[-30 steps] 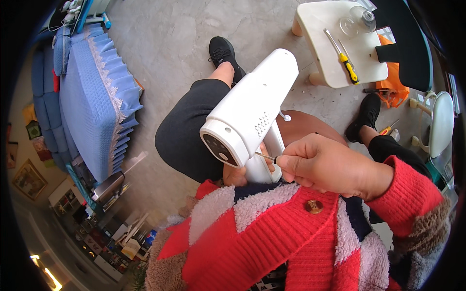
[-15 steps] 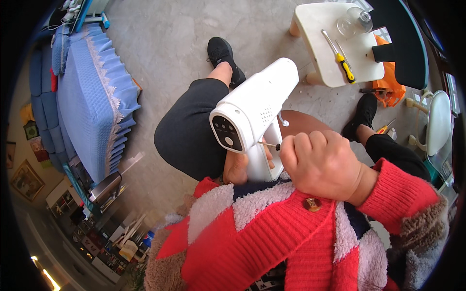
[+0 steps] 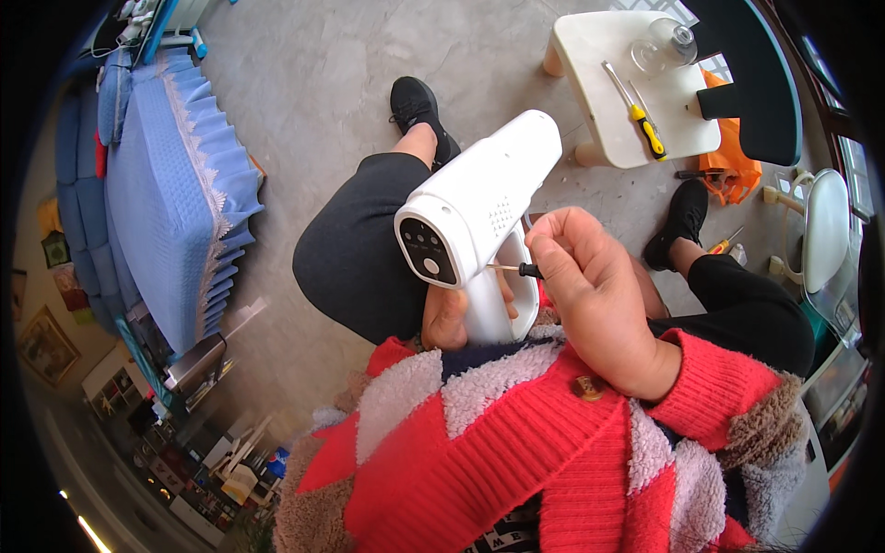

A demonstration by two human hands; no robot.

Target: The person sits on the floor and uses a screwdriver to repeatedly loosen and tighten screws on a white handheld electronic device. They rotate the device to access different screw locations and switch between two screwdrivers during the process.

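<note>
A white handheld spray gun (image 3: 502,175) with a black button panel lies slanted over my lap, its panel end toward me. My left hand (image 3: 445,318) is wrapped round its handle from the left; the handle covers part of the fingers. At the right, my right hand (image 3: 604,304) holds a small black-handled screwdriver (image 3: 529,270) by its end, thumb and fingers bent together. The thin shaft meets the gun's body near the top of the handle; its tip is hidden.
Ahead to the right stands a cream stool (image 3: 590,78) bearing a yellow-and-black screwdriver (image 3: 649,134), a thin metal rod and a clear plastic container (image 3: 656,53). An orange bag (image 3: 740,170) and another screwdriver (image 3: 726,241) lie on the floor. A blue-covered sofa (image 3: 152,194) is at left.
My right hand has turned, its back rolling away and its thumb and forefinger coming into sight. More of the screwdriver's black handle shows. The spray gun and left hand stay nearly in place.
</note>
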